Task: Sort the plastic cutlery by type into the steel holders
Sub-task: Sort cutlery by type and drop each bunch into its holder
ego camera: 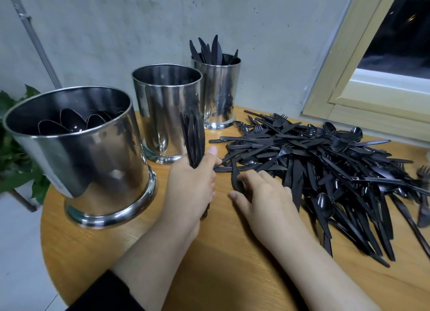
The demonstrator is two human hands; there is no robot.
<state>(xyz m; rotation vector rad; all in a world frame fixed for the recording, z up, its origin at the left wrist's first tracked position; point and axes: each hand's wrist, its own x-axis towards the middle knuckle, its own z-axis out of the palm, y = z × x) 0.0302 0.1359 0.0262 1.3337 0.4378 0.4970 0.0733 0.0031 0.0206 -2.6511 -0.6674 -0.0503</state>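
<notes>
Mostly unsorted: beside the big pile (321, 171), the left hand (193, 185) grips a bundle (194, 141), probably knives; the right hand (260, 194) pinches one piece (235, 178).

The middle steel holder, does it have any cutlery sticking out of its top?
No, nothing rises above the rim of the middle steel holder, while black knives stand up out of the far holder behind it.

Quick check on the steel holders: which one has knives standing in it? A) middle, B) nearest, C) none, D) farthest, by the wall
D: knife blades stick up out of the farthest holder by the wall, while the nearest holder shows spoon bowls inside and nothing pokes above the middle holder's rim.
</notes>
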